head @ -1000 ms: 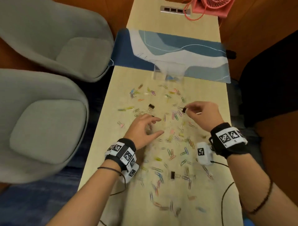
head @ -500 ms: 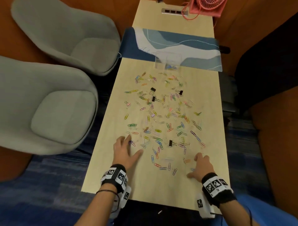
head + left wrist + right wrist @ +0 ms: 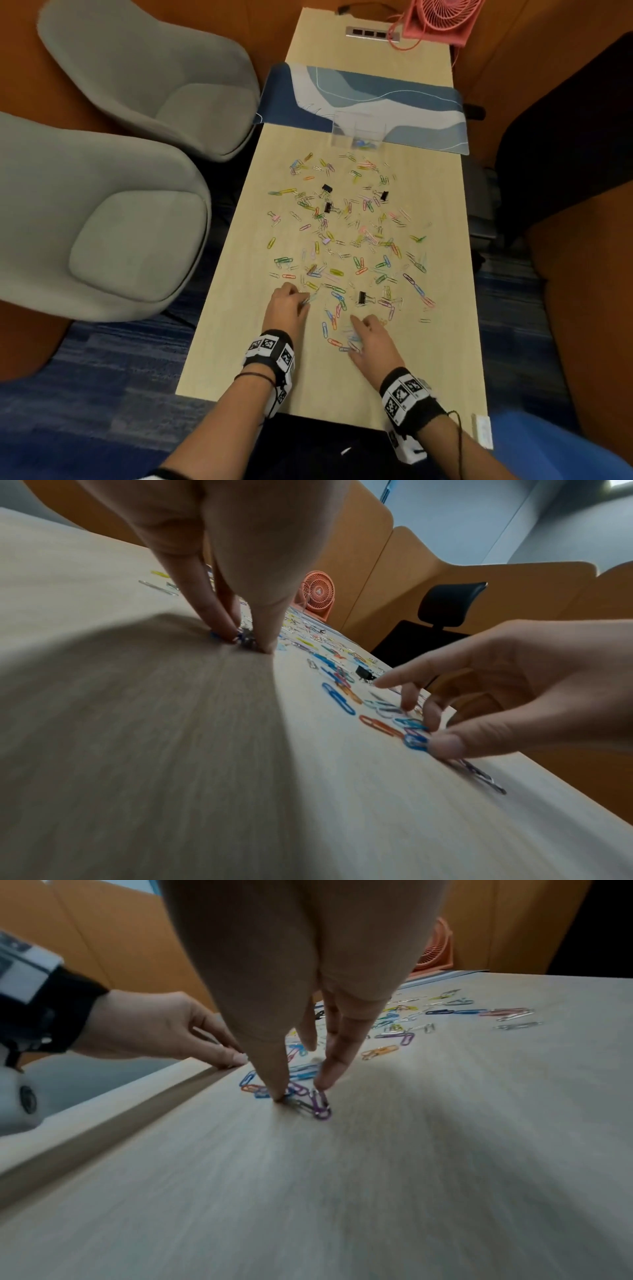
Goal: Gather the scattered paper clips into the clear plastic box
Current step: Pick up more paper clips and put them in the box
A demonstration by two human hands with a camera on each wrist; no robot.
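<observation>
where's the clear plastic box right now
In the head view the clear plastic box sits at the table's far middle, on the near edge of the blue mat, just beyond the scattered paper clips.

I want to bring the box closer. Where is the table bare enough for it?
Bare wood lies along the table's near edge, between the wrists, and in strips down both long sides. The middle is crowded with paper clips from the clear plastic box to both hands.
</observation>
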